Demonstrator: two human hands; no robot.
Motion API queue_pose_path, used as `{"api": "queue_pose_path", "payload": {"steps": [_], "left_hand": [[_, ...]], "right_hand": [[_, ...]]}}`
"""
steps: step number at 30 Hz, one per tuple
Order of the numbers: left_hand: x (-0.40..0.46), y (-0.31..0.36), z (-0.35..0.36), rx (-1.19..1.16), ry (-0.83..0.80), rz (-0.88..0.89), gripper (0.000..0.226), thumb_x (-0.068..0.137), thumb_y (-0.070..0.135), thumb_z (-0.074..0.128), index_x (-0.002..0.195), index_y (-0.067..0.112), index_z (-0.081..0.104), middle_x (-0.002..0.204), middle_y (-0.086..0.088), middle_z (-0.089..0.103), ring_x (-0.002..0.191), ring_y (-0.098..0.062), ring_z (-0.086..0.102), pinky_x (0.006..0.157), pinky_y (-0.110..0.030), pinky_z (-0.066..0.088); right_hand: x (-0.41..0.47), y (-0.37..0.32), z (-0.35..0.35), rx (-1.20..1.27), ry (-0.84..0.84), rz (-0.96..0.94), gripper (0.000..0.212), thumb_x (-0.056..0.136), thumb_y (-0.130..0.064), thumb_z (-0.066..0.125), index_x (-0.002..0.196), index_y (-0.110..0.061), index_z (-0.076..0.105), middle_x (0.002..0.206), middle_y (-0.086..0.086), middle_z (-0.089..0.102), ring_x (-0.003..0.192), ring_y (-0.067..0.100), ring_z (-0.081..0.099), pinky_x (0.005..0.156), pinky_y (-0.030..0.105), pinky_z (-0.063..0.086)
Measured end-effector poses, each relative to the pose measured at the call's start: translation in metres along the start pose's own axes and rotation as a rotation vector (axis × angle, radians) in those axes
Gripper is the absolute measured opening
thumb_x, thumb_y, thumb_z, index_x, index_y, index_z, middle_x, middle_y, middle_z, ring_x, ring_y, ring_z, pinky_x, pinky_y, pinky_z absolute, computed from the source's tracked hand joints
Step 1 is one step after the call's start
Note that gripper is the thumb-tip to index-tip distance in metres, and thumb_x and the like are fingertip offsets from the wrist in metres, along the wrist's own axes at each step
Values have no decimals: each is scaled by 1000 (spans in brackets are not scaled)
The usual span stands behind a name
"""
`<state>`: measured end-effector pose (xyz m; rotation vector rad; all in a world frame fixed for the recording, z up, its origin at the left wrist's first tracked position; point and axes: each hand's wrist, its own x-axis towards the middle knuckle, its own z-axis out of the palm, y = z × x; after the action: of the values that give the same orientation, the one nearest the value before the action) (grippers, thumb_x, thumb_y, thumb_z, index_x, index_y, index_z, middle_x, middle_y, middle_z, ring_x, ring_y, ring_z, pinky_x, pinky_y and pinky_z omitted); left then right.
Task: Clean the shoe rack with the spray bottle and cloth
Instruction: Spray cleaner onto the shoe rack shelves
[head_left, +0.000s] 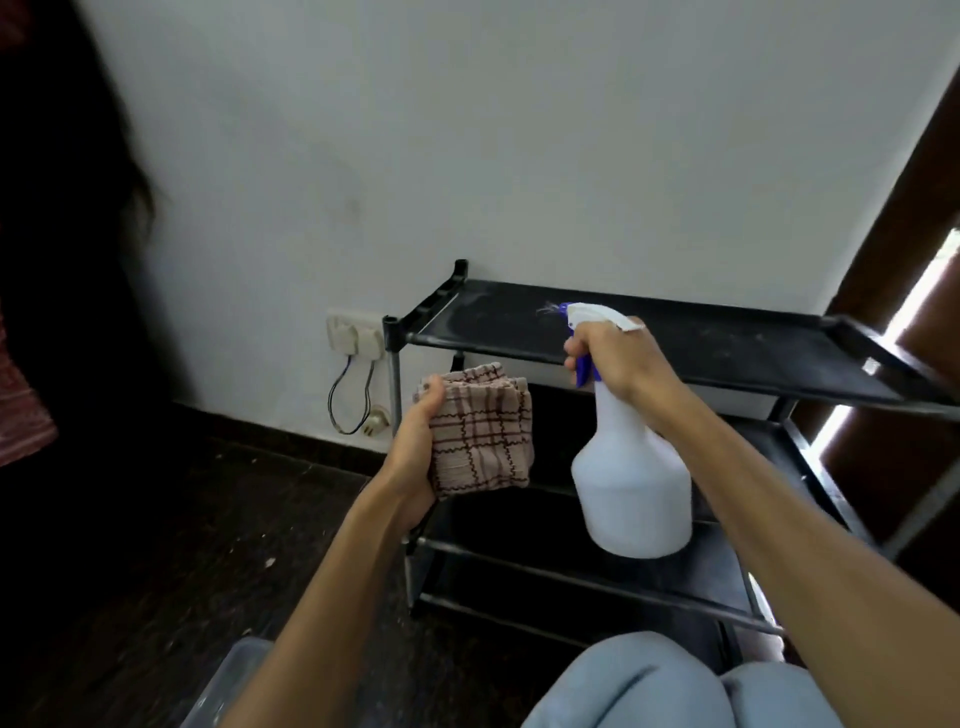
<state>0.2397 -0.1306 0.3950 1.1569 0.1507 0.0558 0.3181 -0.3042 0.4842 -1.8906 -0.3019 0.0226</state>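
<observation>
Meanwhile the right hand is gripping the spray bottle above the shoe rack, the left hand clutching the folded cloth.

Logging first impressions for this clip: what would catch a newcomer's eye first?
The white plastic spray bottle with a blue trigger, gripped mid-frame by the right hand, aimed at the dusty black shoe rack's top shelf. Beside it, the left hand holds a folded brown-checked cloth.
</observation>
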Motion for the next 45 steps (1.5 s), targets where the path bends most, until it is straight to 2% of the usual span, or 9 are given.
{"api": "queue_pose_path", "payload": {"steps": [5,10,17,21,28,31,35,40,45], "left_hand": [[-8,-2,5,19,8,-1,60,95,56,27,83,25,77,96,-8,74,86,-25,72,61,-37,58],[-12,-5,3,17,37,-7,60,95,55,28,99,15,72,101,-15,72,91,-31,70,63,-40,59],[-10,-10,2,26,11,-26,64,95,55,25,89,18,77,98,-14,73,87,-30,71,59,-37,58],[-6,-11,5,14,18,-18,62,95,54,25,98,15,73,100,-16,72,90,-31,71,60,-38,58],[2,-14,23,19,10,-27,59,94,56,27,112,13,65,107,-16,71,96,-33,69,66,-42,58],[5,-18,31,30,16,-44,57,94,55,29,112,14,65,106,-15,71,95,-32,69,66,-42,58],[8,-18,38,19,6,-38,59,93,56,30,115,13,63,107,-16,70,98,-33,68,76,-45,57],[10,-16,41,-18,13,-40,63,92,57,29,118,9,61,110,-19,69,101,-37,66,75,-46,57],[8,-15,38,-23,30,-64,62,94,57,28,111,10,64,105,-19,70,94,-35,69,64,-41,58]], "right_hand": [[17,-28,-22,13,-44,155,12,70,-1,47,71,-9,56,55,9,54,38,16,52,44,24,48],[32,-44,-36,-12,-207,320,16,71,-9,49,84,-6,57,70,11,61,54,25,62,56,38,56],[50,-52,-53,-24,-39,225,35,68,-3,45,101,-7,55,76,15,56,56,24,56,52,32,52],[51,-47,-81,-116,-32,276,21,72,-5,45,91,-6,54,72,13,61,41,21,61,44,29,51],[46,-32,-115,-153,-65,358,22,72,-8,46,90,-3,58,76,13,64,42,21,63,42,27,50],[45,-27,-121,-191,-57,374,21,68,-6,47,85,-2,58,65,11,63,43,21,61,49,29,53],[45,-30,-119,-242,-96,375,16,71,-5,46,85,-4,54,50,9,61,37,19,58,43,26,49],[54,-48,-100,-182,-207,350,17,76,-4,44,86,-4,58,80,14,67,50,22,68,44,27,52],[69,-55,-87,-96,-72,249,20,73,2,42,91,-4,51,72,15,58,45,24,60,44,28,51]]}}
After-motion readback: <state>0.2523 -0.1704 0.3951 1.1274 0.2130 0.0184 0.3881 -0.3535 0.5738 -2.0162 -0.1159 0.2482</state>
